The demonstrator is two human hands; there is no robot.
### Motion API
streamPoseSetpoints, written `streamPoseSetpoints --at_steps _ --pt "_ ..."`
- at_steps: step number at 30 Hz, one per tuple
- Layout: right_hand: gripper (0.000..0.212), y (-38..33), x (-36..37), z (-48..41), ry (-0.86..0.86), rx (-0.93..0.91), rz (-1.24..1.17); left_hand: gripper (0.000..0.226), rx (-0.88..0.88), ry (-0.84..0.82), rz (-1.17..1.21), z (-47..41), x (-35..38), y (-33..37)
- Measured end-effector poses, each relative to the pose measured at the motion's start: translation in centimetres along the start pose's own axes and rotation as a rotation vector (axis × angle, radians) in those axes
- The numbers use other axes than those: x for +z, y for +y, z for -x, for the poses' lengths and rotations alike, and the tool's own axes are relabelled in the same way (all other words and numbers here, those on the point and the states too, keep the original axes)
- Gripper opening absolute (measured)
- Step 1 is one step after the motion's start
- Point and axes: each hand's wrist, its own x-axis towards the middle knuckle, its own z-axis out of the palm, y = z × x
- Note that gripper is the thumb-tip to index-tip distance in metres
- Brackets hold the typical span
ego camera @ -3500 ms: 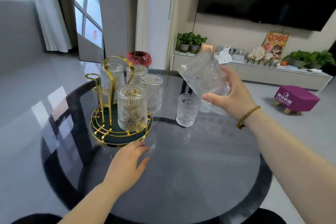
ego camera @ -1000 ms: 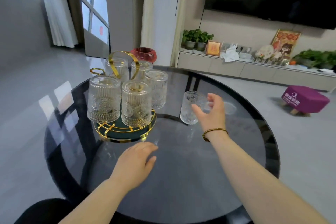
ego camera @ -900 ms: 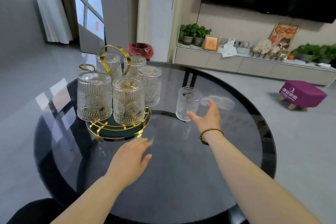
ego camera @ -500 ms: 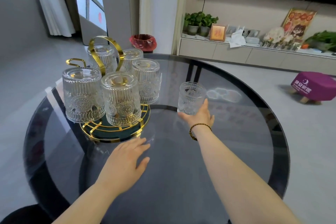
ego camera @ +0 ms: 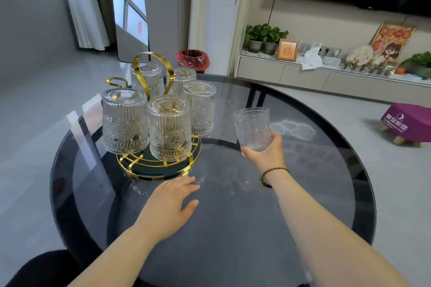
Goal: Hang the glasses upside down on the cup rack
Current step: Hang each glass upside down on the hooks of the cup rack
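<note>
A gold cup rack [ego camera: 161, 171] with a green base and a loop handle stands on the left of the round dark glass table [ego camera: 233, 228]. Several embossed clear glasses hang upside down on it; the nearest [ego camera: 169, 128] is at the front. One gold peg [ego camera: 114, 82] at the back left is bare. My right hand [ego camera: 267, 154] grips one more embossed glass [ego camera: 253, 129] by its base, upright and lifted just off the table, to the right of the rack. My left hand [ego camera: 170, 205] lies flat on the table just in front of the rack's base, fingers spread.
Beyond the table are a red-lined waste bin [ego camera: 192, 60], a low cabinet [ego camera: 326, 77] with potted plants and ornaments, and a purple stool [ego camera: 407, 122] on the floor at right. A dark seat edge [ego camera: 39, 268] shows at lower left.
My right hand hung the earlier glass on the rack, then reached to the last glass on the table, closed on it and lifted it slightly. My left hand stayed put.
</note>
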Motion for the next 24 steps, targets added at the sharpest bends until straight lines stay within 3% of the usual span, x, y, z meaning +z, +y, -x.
streamPoseSetpoints --at_steps 6,13,17,24 --pt "0.071 -7.2 -4.4 2.7 -0.054 -0.266 0.118 0.03 -0.087 0.083 0.184 1.3 -1.0 -0.1" --pt "0.077 -16.4 -6.0 5.3 -0.212 -0.54 0.414 0.022 -0.169 0.233 0.129 5.1 -4.3 -4.0" --pt "0.074 -20.8 -3.5 5.7 -0.257 -0.643 0.508 0.033 -0.257 0.343 0.076 5.1 -6.5 -6.7" --pt "0.072 -25.3 3.3 4.4 -0.341 -0.682 0.544 0.062 -0.284 0.169 -0.003 3.1 -7.3 -10.2"
